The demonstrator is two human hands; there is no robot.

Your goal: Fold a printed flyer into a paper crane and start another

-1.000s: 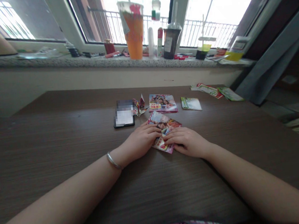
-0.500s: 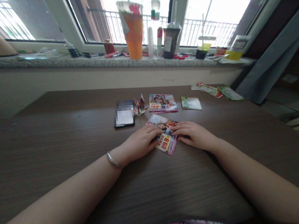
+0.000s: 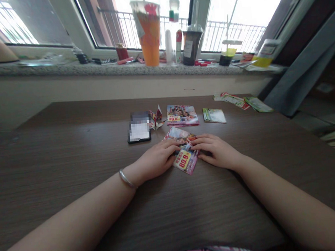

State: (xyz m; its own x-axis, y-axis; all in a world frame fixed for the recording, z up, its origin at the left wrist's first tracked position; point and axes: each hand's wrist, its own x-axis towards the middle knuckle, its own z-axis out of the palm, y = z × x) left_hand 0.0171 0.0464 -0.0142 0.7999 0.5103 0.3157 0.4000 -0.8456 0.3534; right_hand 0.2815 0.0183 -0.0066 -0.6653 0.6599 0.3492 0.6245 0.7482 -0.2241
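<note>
A square printed flyer sheet lies turned cornerwise on the table in front of me, with a yellow price box reading 89.9 near its lower corner. My left hand, with a silver bangle on the wrist, rests on its left side, fingers stretched over the paper. From the other side my right hand lays its spread fingers on the sheet's right part. Both thumbs sit near the side edges. The fingers cover parts of the print. Just behind lies a stack of similar flyers.
A phone and a folded paper figure sit left of the stack. Greenish paper squares and loose printed strips lie to the right. Cups, including a large orange one, and bottles line the windowsill.
The flyer sheet and both hands have shifted very slightly to the left. Everything else stays in place.
</note>
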